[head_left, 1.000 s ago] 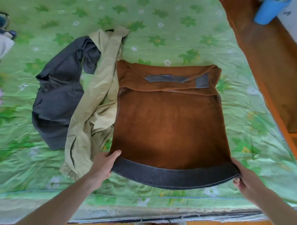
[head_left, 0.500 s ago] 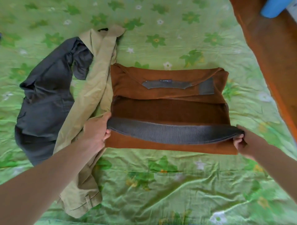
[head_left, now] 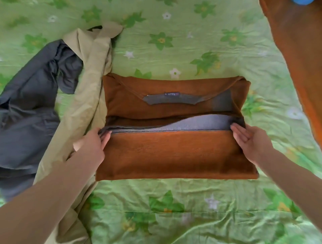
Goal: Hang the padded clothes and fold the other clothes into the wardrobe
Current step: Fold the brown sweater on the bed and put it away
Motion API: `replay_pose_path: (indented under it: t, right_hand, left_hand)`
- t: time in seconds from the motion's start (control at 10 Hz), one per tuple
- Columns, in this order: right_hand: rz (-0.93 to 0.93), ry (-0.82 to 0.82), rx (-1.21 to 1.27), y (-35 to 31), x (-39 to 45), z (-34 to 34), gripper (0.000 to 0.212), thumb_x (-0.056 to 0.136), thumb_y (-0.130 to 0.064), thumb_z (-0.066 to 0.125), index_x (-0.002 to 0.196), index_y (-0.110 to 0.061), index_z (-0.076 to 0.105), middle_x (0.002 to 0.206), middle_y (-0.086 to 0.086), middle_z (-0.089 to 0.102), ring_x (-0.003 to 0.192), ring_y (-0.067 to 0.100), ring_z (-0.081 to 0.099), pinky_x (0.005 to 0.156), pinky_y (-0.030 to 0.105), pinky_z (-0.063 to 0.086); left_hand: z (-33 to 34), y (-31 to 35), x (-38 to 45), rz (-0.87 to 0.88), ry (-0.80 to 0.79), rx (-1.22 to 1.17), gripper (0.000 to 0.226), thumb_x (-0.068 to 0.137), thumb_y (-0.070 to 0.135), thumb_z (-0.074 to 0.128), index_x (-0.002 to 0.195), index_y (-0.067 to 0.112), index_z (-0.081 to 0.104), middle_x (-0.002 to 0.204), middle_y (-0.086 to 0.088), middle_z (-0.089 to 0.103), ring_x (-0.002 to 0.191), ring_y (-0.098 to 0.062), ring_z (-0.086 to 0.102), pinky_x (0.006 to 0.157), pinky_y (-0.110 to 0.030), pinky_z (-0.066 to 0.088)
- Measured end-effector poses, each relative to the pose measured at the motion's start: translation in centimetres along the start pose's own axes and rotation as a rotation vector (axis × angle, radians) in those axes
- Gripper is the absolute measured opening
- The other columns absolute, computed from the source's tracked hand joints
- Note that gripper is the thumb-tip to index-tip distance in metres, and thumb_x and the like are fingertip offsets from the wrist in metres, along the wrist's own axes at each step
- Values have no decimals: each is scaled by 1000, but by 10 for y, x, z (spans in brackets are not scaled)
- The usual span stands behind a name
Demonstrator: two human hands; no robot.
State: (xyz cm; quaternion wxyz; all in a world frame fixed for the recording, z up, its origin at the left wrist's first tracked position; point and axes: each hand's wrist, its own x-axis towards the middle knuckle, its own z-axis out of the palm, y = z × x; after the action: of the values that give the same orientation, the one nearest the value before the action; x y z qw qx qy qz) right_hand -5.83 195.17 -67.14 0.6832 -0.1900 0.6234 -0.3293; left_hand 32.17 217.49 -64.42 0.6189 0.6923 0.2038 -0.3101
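A brown sweater (head_left: pixel 174 153) lies on the bed, its lower half folded up over its body. Its grey ribbed hem (head_left: pixel 191 123) now runs across the middle, just below the grey collar with its label. My left hand (head_left: pixel 90 146) grips the left end of the hem with curled fingers. At the hem's right end, my right hand (head_left: pixel 252 141) rests with straight fingers laid on the cloth. To the left lie a khaki garment (head_left: pixel 90 73) and a dark grey garment (head_left: pixel 31 104), both loose and unfolded.
The bed is covered by a green flowered sheet (head_left: pixel 174 209), bare in front of and behind the sweater. An orange-brown wooden piece of furniture (head_left: pixel 296 52) stands along the right edge, with a blue object (head_left: pixel 305 1) at the top corner.
Both hands carried the hem away from me and laid it on the sweater's upper part, making a fold. My right hand went from pinching the hem to lying flat on it.
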Motion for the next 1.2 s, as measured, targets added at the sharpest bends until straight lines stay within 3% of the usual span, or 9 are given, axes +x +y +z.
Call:
replay_pose_path:
  t: [0.1, 0.2, 0.3, 0.4, 0.5, 0.7, 0.8, 1.0, 1.2]
  right_hand:
    - [-137, -5, -238, 8, 1, -4, 50, 107, 0, 31, 156, -5, 35, 121, 13, 70, 115, 19, 70, 86, 23, 60]
    - [-366, 56, -573, 22, -4, 1, 68, 102, -6, 56, 160, -28, 26, 125, 1, 72, 106, 11, 72, 100, 36, 56]
    - [-684, -16, -936, 36, -9, 4, 72, 100, -9, 59, 159, -30, 23, 130, -1, 61, 111, 16, 63, 100, 37, 49]
    - [-963, -154, -1322, 51, -7, -4, 62, 104, -24, 54, 160, -23, 29, 154, 5, 46, 139, 25, 48, 115, 45, 41]
    - [-950, -109, -1680, 68, -1, -21, 61, 110, -50, 31, 165, -25, 24, 171, 4, 25, 158, 25, 24, 125, 46, 27]
    - [-873, 84, -1768, 84, 5, -30, 78, 104, -67, 17, 168, -23, 6, 174, 3, 11, 160, 22, 15, 130, 44, 13]
    - [-956, 117, -1817, 83, 0, -33, 76, 106, -61, 22, 167, -16, 16, 173, 8, 19, 159, 25, 20, 129, 48, 18]
    - [-1237, -285, -1955, 76, -17, -74, 75, 108, -59, 23, 161, -6, 33, 170, 13, 26, 158, 27, 24, 125, 49, 26]
    - [-1240, -485, -2126, 62, -23, -98, 92, 98, -65, 43, 163, -4, 22, 172, 21, 13, 159, 34, 18, 125, 47, 23]
  left_hand:
    - [5, -11, 13, 26, -2, -256, 17, 106, 3, 48, 122, 7, 48, 136, -25, 64, 94, -19, 73, 73, -23, 62]
    - [6, -19, 2, 248, -20, 99, 29, 105, 4, 45, 133, 12, 50, 125, -17, 68, 106, -20, 74, 93, -35, 62]
    - [-1, -29, -1, 644, -176, 657, 29, 104, 13, 57, 133, 15, 55, 131, -8, 63, 113, -16, 65, 100, -32, 54]
    - [-15, -46, 3, 1113, -402, 1173, 34, 106, 26, 54, 135, 11, 58, 137, -9, 56, 121, -23, 60, 102, -36, 49]
    - [-33, -61, 17, 1386, -538, 1641, 61, 106, 48, 40, 154, 12, 49, 159, -14, 46, 150, -35, 41, 120, -51, 37]
    - [-42, -60, 33, 1393, -578, 1902, 75, 105, 61, 29, 166, 17, 28, 173, -15, 22, 159, -37, 23, 127, -56, 23]
    - [-41, -62, 18, 1407, -565, 1847, 75, 105, 57, 35, 164, 12, 31, 170, -15, 29, 159, -35, 23, 127, -58, 23]
    - [-82, -61, 8, 1505, -908, 1884, 93, 90, 63, 61, 165, 17, 31, 174, -13, 20, 158, -30, 29, 124, -50, 27]
    - [-80, -61, 7, 1454, -764, 2048, 115, 55, 8, 90, 159, 3, 40, 170, -22, 25, 156, -37, 30, 123, -56, 21]
